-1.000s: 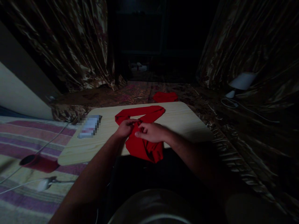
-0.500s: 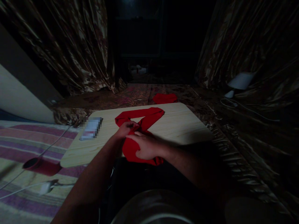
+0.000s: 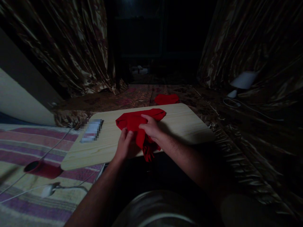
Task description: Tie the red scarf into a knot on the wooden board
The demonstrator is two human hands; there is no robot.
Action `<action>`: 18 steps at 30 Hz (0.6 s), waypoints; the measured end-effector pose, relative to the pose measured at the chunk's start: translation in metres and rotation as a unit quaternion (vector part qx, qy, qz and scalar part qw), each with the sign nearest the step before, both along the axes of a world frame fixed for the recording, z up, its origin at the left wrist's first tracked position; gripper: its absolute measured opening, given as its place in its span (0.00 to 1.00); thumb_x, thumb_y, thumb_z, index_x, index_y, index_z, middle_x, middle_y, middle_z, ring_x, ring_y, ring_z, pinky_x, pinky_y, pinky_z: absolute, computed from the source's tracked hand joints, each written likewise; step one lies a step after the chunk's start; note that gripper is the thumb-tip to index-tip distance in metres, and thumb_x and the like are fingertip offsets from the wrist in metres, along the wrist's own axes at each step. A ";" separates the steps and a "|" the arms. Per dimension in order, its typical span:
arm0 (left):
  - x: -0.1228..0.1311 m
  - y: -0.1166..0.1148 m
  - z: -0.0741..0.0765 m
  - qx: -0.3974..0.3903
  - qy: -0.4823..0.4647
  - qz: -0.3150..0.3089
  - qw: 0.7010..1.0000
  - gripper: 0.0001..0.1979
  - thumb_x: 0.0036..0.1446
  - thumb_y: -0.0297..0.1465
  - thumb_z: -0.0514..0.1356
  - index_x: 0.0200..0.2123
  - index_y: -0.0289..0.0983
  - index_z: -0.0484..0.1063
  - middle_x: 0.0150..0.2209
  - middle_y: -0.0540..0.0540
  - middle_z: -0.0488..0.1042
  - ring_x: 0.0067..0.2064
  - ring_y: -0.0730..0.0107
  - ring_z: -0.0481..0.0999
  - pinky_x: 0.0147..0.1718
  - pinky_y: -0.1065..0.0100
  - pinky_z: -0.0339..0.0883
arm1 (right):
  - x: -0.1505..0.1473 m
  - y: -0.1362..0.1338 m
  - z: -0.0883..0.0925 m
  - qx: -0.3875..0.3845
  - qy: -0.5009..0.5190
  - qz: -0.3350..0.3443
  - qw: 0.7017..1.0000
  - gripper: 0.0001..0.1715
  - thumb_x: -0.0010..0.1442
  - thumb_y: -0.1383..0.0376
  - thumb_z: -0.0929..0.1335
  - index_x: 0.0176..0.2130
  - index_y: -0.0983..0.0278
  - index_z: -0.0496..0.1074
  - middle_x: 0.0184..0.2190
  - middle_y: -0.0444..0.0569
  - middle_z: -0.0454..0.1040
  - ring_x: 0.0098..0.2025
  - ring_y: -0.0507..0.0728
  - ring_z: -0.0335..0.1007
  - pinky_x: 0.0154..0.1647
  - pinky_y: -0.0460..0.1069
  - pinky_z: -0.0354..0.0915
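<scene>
A red fringed scarf (image 3: 134, 122) lies partly folded on a small wooden-topped table (image 3: 90, 154). Its fringed end hangs down at the table's near edge, between my wrists. My left hand (image 3: 124, 143) grips the near left edge of the cloth with thumb and fingertips. On the right side, my right hand (image 3: 151, 128) holds the folded part, its index finger and thumb over the fabric. The undersides of both grips are hidden by the cloth.
A phone (image 3: 92, 130), blurred out, lies on the table's left. Beyond the far edge is another red cloth (image 3: 167, 99). A red cylinder (image 3: 44, 169) and a white plug with cables (image 3: 48, 190) rest on the striped bedding. A lamp (image 3: 245, 80) stands at right.
The near part of the scarf has been folded away from me over the band, covering the gap there. My right hand moved forward, my left slightly back, and the fringe came into view.
</scene>
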State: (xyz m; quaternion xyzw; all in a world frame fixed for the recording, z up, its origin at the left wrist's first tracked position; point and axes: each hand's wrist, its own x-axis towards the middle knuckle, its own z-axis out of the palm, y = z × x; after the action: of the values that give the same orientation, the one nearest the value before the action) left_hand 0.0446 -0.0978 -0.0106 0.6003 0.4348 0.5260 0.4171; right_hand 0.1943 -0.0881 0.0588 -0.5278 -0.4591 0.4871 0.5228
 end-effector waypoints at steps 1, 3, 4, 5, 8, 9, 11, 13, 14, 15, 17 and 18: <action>0.004 -0.013 0.002 0.005 0.004 -0.017 1.000 0.33 0.55 0.50 0.64 0.59 0.40 0.65 0.56 0.40 0.76 0.54 0.55 0.78 0.50 0.60 0.74 | -0.001 0.000 0.001 -0.003 0.016 0.012 1.000 0.46 0.51 0.77 0.71 0.67 0.65 0.66 0.53 0.53 0.80 0.50 0.57 0.79 0.55 0.52 0.74; 0.013 -0.031 0.007 -0.005 -0.006 0.005 1.000 0.43 0.47 0.44 0.71 0.63 0.40 0.60 0.58 0.39 0.75 0.55 0.54 0.78 0.51 0.59 0.74 | -0.002 0.000 0.000 -0.004 0.054 0.059 0.997 0.40 0.53 0.74 0.73 0.64 0.64 0.69 0.51 0.53 0.81 0.48 0.57 0.80 0.53 0.53 0.75; 0.016 -0.035 0.012 -0.018 -0.022 0.025 0.999 0.44 0.46 0.43 0.71 0.64 0.40 0.59 0.57 0.39 0.76 0.53 0.53 0.79 0.51 0.59 0.75 | -0.003 0.000 -0.001 0.002 0.070 0.083 0.994 0.36 0.55 0.72 0.73 0.62 0.64 0.70 0.50 0.52 0.81 0.48 0.56 0.80 0.52 0.52 0.75; 0.016 -0.037 0.016 -0.036 -0.043 0.038 0.998 0.42 0.48 0.42 0.69 0.64 0.39 0.60 0.55 0.39 0.77 0.51 0.53 0.80 0.49 0.57 0.76 | -0.003 0.000 -0.003 0.011 0.078 0.101 0.992 0.30 0.58 0.68 0.74 0.60 0.64 0.72 0.49 0.52 0.81 0.47 0.56 0.79 0.51 0.51 0.75; 0.003 -0.035 0.029 -0.098 -0.099 0.014 0.990 0.28 0.55 0.45 0.59 0.56 0.39 0.70 0.48 0.41 0.81 0.47 0.51 0.82 0.45 0.52 0.79 | 0.005 0.001 -0.011 0.025 0.031 0.081 0.996 0.17 0.66 0.62 0.70 0.54 0.63 0.74 0.48 0.51 0.80 0.42 0.53 0.79 0.45 0.49 0.75; -0.005 -0.035 0.032 -0.119 -0.112 -0.006 0.987 0.24 0.56 0.46 0.57 0.52 0.40 0.73 0.46 0.42 0.82 0.46 0.49 0.82 0.44 0.51 0.79 | 0.010 0.001 -0.015 0.018 -0.007 0.063 0.998 0.15 0.67 0.63 0.69 0.52 0.63 0.74 0.47 0.51 0.80 0.40 0.52 0.79 0.42 0.48 0.75; -0.025 -0.036 0.038 -0.156 -0.138 -0.032 0.978 0.18 0.56 0.47 0.57 0.42 0.44 0.78 0.41 0.45 0.83 0.45 0.47 0.82 0.42 0.47 0.80 | 0.021 -0.001 -0.023 0.003 -0.109 0.058 0.992 0.12 0.66 0.68 0.68 0.50 0.63 0.74 0.44 0.50 0.80 0.38 0.52 0.78 0.41 0.48 0.73; -0.044 -0.040 0.041 -0.197 -0.167 -0.025 0.966 0.14 0.54 0.47 0.59 0.37 0.48 0.79 0.38 0.47 0.83 0.43 0.46 0.82 0.40 0.43 0.81 | 0.032 -0.007 -0.030 0.019 -0.235 0.108 0.966 0.14 0.61 0.69 0.71 0.48 0.63 0.75 0.41 0.48 0.81 0.41 0.55 0.77 0.44 0.49 0.72; -0.053 -0.042 0.043 -0.221 -0.174 -0.021 0.960 0.14 0.54 0.47 0.60 0.36 0.48 0.79 0.37 0.47 0.83 0.42 0.45 0.83 0.39 0.42 0.81 | 0.036 -0.011 -0.033 0.042 -0.303 0.141 0.942 0.15 0.58 0.68 0.74 0.47 0.63 0.75 0.41 0.49 0.81 0.43 0.56 0.77 0.47 0.51 0.72; -0.061 -0.044 0.043 -0.247 -0.174 -0.018 0.953 0.14 0.53 0.47 0.60 0.36 0.48 0.80 0.37 0.46 0.83 0.41 0.44 0.83 0.38 0.41 0.80 | 0.039 -0.015 -0.036 0.071 -0.368 0.169 0.911 0.17 0.56 0.67 0.75 0.47 0.63 0.76 0.42 0.50 0.81 0.45 0.59 0.77 0.49 0.52 0.71; -0.076 -0.046 0.044 -0.298 -0.156 -0.012 0.942 0.15 0.49 0.46 0.62 0.35 0.45 0.82 0.36 0.42 0.84 0.37 0.44 0.83 0.35 0.42 0.80 | 0.041 -0.022 -0.038 0.128 -0.464 0.190 0.856 0.21 0.55 0.65 0.75 0.49 0.64 0.76 0.48 0.55 0.80 0.51 0.62 0.76 0.56 0.55 0.68; -0.083 -0.047 0.044 -0.315 -0.147 -0.004 0.938 0.15 0.47 0.45 0.63 0.34 0.43 0.82 0.34 0.41 0.83 0.35 0.45 0.83 0.34 0.43 0.80 | 0.042 -0.024 -0.039 0.147 -0.490 0.183 0.839 0.25 0.56 0.66 0.74 0.53 0.66 0.75 0.54 0.58 0.77 0.55 0.63 0.74 0.60 0.55 0.66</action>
State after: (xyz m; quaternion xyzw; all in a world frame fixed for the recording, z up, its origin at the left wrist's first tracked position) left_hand -0.0386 -0.1444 0.0332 0.3563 0.5098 0.4428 0.6459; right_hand 0.2359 -0.1121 0.0194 -0.5207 -0.8101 0.1780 0.2023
